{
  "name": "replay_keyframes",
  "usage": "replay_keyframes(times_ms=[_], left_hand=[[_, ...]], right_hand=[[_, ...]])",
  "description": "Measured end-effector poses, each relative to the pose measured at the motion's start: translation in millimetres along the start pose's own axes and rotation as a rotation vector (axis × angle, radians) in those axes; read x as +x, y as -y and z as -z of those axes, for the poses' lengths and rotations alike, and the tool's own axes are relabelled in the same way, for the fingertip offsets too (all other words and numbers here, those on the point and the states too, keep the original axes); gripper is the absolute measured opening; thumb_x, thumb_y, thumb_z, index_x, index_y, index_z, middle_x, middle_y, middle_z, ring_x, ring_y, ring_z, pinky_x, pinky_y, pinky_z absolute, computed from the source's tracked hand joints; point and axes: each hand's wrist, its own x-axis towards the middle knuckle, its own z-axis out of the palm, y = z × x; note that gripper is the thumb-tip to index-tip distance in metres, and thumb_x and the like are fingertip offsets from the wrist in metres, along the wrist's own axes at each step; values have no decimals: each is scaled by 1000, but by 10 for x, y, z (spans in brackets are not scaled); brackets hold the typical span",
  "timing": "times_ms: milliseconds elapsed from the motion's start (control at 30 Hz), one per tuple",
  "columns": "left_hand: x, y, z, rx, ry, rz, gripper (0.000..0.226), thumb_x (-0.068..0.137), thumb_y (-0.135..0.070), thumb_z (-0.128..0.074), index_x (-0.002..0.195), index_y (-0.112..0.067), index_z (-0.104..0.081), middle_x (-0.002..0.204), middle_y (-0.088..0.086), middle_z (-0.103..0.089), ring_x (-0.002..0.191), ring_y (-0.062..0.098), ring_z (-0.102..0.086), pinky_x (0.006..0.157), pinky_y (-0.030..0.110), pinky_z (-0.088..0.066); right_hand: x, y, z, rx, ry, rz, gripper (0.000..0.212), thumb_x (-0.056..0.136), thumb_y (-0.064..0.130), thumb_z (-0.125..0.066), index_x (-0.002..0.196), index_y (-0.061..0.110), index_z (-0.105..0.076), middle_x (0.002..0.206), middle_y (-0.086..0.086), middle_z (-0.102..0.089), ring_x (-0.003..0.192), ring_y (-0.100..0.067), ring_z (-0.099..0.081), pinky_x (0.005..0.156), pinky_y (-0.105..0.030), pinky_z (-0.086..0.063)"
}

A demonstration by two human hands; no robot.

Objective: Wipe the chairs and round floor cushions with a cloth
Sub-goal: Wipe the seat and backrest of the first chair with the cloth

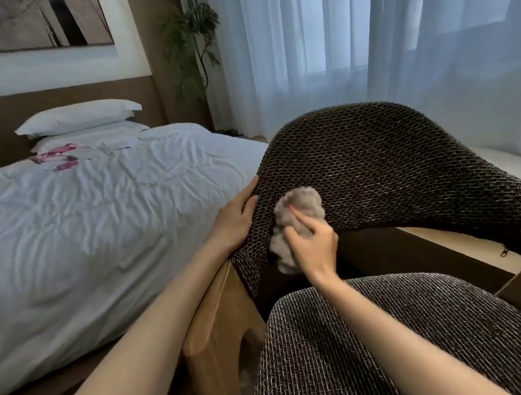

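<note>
The chair [383, 249] stands just beside the bed [82, 228], its woven dark backrest [376, 162] facing the camera and its seat [344, 347] in the foreground. The step in hand appears to be wiping the inner face of the backrest, low on its left side.

The right hand [315, 246] holds the cloth [298, 206], a pale bunched wad. Its fingers are curled over the wad, one finger lies along the top, and the cloth is pressed against the weave. The left hand [236, 218] grips the backrest's left edge, thumb on the front face and fingers going round behind, apparently to steady it. Below that hand a light wooden frame [212, 311] shows.

Most of the backrest lies to the right of the cloth, so the next move probably calls for strokes across the weave towards the far side, with firm pressure and the left hand bracing. The seat would come after.

By count, one chair, one cloth and two hands are in view. The bed carries two pillows [79, 117], and one plant [192, 45] stands by the curtains [364, 30]. A pale rounded shape [508, 163] at the right edge could be a floor cushion, though too little of it shows to tell.
</note>
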Motion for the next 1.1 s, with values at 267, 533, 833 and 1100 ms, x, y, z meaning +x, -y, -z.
replay_keyframes(times_ms=[267,533,833,1100], left_hand=[[-119,51,44,-182,93,46,42,103,-9,-35,145,-11,-36,146,5,-42,133,10,-36,110,19,-25],[-178,-54,79,-97,147,88,46,105,-14,-30,150,-14,-24,155,2,-26,139,8,-24,95,-2,-12],[-454,-138,189,-93,170,84,43,100,-2,-39,143,-4,-37,141,7,-45,129,14,-40,104,15,-29],[-726,-187,239,42,71,136,37,101,-10,-40,137,-9,-49,147,8,-43,137,17,-37,107,17,-22]], right_hand=[[-125,367,-408,76,-44,0,40,84,23,-66,122,32,-65,128,0,-62,119,-14,-53,92,-15,-35],[-372,-64,-172,-129,34,-43,43,84,21,-69,125,25,-63,131,-2,-60,119,-16,-54,92,-18,-36],[-279,571,-170,10,16,130,38,83,23,-65,120,31,-66,124,5,-62,106,0,-51,84,-6,-34],[-725,82,-284,41,44,-95,23,85,12,-64,107,14,-73,114,-7,-65,107,-18,-58,87,-16,-43]])
